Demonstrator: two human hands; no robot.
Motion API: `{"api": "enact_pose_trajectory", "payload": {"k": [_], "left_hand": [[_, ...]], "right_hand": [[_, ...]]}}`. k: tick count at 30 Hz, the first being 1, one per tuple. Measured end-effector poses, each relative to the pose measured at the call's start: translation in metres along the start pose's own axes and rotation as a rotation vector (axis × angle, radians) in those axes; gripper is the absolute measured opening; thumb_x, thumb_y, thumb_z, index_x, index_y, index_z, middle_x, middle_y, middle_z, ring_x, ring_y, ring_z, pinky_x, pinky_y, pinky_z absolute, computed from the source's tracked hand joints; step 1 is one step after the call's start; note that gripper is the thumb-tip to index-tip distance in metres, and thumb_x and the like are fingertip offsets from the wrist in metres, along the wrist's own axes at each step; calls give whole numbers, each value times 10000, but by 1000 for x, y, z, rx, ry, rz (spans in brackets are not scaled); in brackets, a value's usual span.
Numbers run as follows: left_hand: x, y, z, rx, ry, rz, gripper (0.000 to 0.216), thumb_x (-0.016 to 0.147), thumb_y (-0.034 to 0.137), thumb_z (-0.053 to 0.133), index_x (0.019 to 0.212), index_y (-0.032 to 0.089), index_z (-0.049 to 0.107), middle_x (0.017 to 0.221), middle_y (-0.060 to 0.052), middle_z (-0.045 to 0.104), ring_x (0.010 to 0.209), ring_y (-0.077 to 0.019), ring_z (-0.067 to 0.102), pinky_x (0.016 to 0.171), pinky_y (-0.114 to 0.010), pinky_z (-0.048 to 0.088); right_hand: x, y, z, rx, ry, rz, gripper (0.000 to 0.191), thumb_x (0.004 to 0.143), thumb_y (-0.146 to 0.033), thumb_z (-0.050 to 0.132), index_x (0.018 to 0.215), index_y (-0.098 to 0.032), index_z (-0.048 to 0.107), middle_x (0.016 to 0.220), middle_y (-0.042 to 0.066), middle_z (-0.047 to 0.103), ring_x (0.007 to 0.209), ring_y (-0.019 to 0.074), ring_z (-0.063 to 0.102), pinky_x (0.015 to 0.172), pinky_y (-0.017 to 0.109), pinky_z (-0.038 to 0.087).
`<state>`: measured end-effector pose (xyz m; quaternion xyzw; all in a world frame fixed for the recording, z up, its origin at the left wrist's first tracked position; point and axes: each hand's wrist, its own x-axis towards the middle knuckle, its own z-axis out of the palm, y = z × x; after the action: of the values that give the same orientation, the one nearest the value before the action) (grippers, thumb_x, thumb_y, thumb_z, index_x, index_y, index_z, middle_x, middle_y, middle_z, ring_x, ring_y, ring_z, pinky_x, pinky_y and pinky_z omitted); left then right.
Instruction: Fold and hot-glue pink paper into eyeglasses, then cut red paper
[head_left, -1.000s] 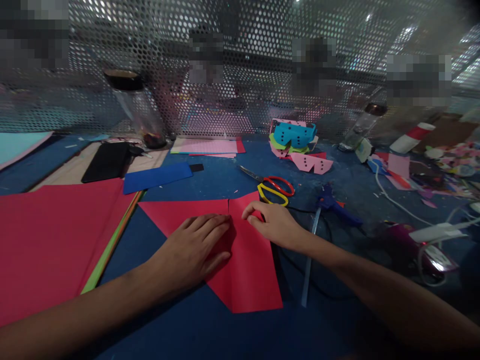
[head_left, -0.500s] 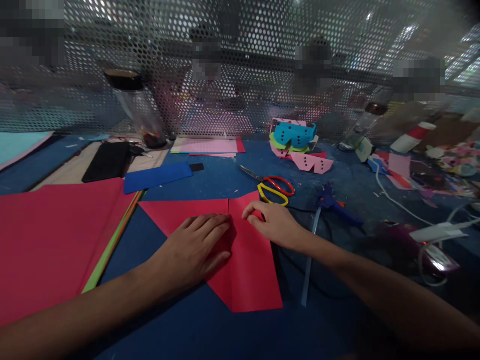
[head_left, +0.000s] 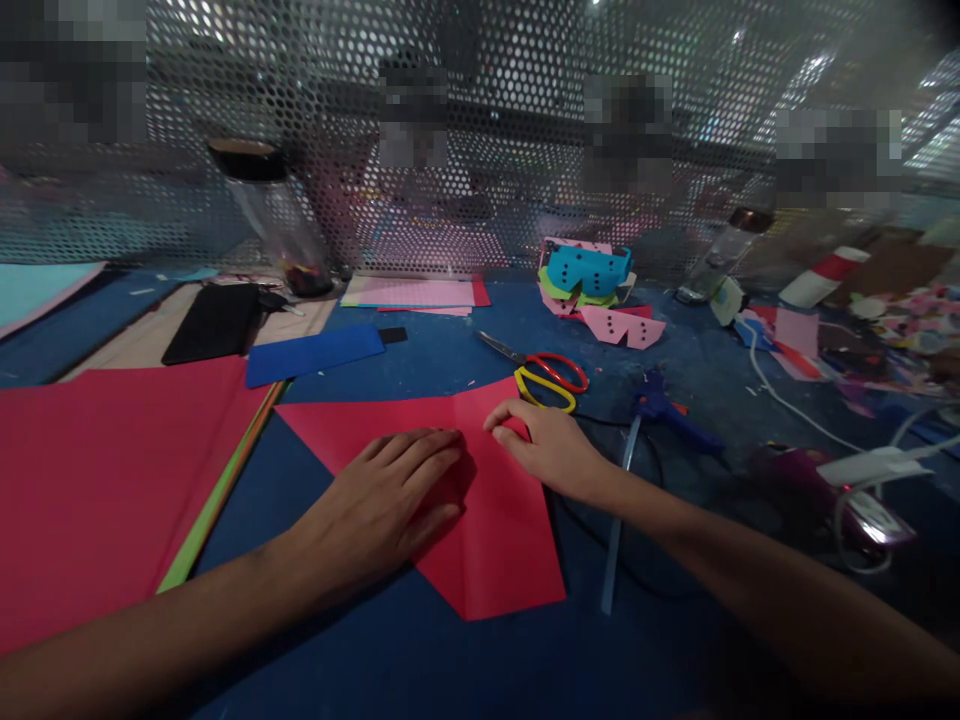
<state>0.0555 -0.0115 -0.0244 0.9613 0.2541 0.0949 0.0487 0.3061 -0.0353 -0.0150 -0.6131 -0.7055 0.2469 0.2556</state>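
Note:
A folded sheet of red paper (head_left: 506, 530) lies on the blue table, with a crease running down it and a pointed corner to the left. My left hand (head_left: 386, 490) rests flat on its left part, fingers together and stretched out, thumb a little apart. On the upper right part, my right hand (head_left: 551, 445) has its fingers bent, with the thumb and index fingertips close together at the paper. Scissors (head_left: 551, 375) with one red and one yellow handle lie just behind the right hand. A blue glue gun (head_left: 671, 410) with a clear glue stick (head_left: 622, 520) is to its right.
Larger red sheets (head_left: 112, 490) cover the left side. Behind stand paper masks (head_left: 589, 270), a blue strip (head_left: 319, 352), a black phone (head_left: 212, 322) and a glass bottle (head_left: 277, 220) before a perforated metal screen (head_left: 465, 220). Cables and paper scraps (head_left: 799, 335) lie right.
The paper's lower edge has shifted up slightly, and the small gap at the top of its crease has closed. Both hands stay in nearly the same place.

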Motion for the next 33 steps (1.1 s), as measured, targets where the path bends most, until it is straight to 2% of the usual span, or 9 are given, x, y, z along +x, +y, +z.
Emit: {"api": "enact_pose_trajectory", "payload": {"k": [7, 13, 28, 33], "left_hand": [[1, -1, 0, -10, 2, -11, 448, 1010, 451, 530, 1388, 210, 535, 1487, -100, 560, 1348, -286, 512, 1091, -463, 434], [1, 0, 0, 8, -12, -21, 454, 1015, 461, 515, 1398, 218, 528, 1529, -101, 522, 1356, -295, 502, 1080, -476, 437], [1, -2, 1, 40, -48, -30, 444, 1022, 483, 477, 1383, 233, 548, 1558, -96, 486, 1353, -318, 496, 1076, -505, 440], [1, -2, 0, 46, -49, -24, 446, 1030, 481, 462, 1395, 235, 534, 1566, -95, 477, 1361, -311, 489, 1070, -499, 446]], "right_hand": [[0, 2, -3, 35, 20, -6, 169, 970, -292, 553, 1054, -236, 689, 1006, 1, 755, 832, 153, 665, 729, 270, 401], [1, 0, -2, -18, -5, 41, 199, 945, -249, 537, 1054, -245, 703, 875, -12, 737, 660, 127, 587, 636, 267, 339], [1, -1, -3, -68, -41, 34, 216, 920, -206, 531, 1029, -259, 710, 675, -44, 644, 573, 113, 520, 598, 270, 285], [2, -1, -4, -72, -47, 26, 224, 902, -182, 534, 1015, -249, 714, 667, -42, 642, 586, 115, 534, 611, 265, 303]]}}
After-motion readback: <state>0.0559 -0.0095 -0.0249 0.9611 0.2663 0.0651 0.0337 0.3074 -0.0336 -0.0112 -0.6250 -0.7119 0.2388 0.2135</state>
